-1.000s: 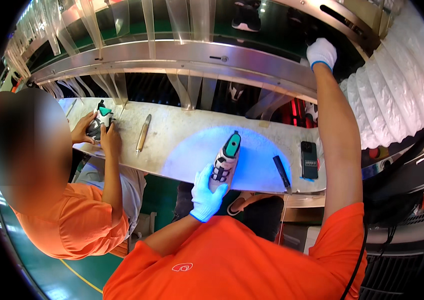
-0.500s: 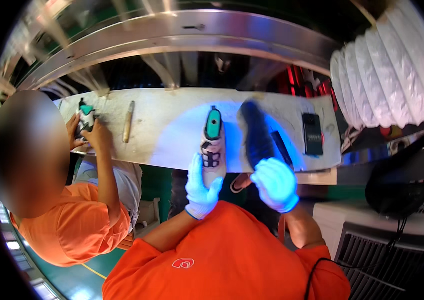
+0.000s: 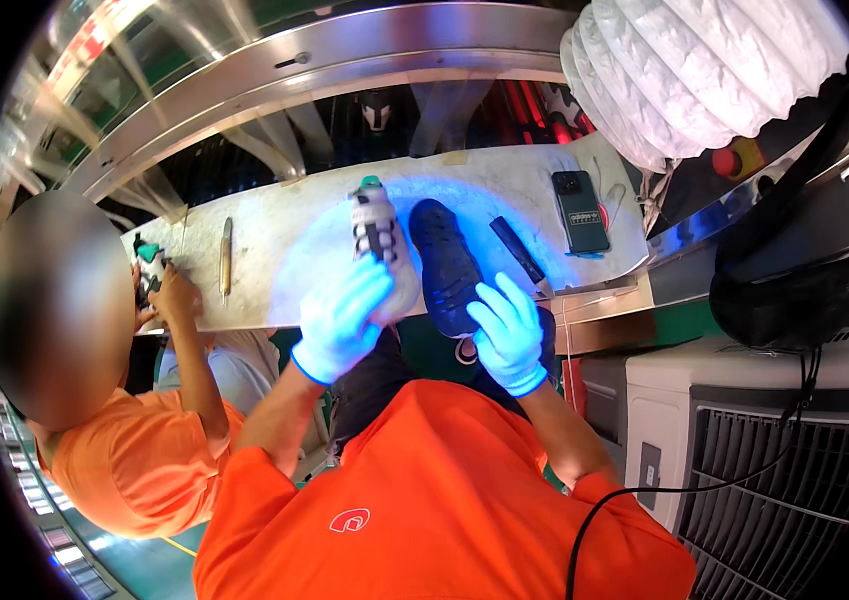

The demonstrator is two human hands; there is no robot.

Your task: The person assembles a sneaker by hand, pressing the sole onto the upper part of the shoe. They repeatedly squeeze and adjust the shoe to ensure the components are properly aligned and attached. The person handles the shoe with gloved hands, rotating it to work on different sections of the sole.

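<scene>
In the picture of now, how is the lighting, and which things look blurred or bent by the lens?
Head view: blue light falls on the table, tinting the gloved left hand and right hand; head view: the light-coloured shoe looks slightly smeared, the phone sharper; head view: the metal rail bows with fisheye distortion, and the corners go black.

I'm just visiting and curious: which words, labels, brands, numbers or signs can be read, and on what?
Dark phone: light lettering in a frame on its back; I won't copy it out.
Nearest orange shirt: a white-outlined emblem, no words I can make out.
Red-and-white patch at upper left: too blurred to read.
Pale shoe: no lettering I can make out.
</scene>
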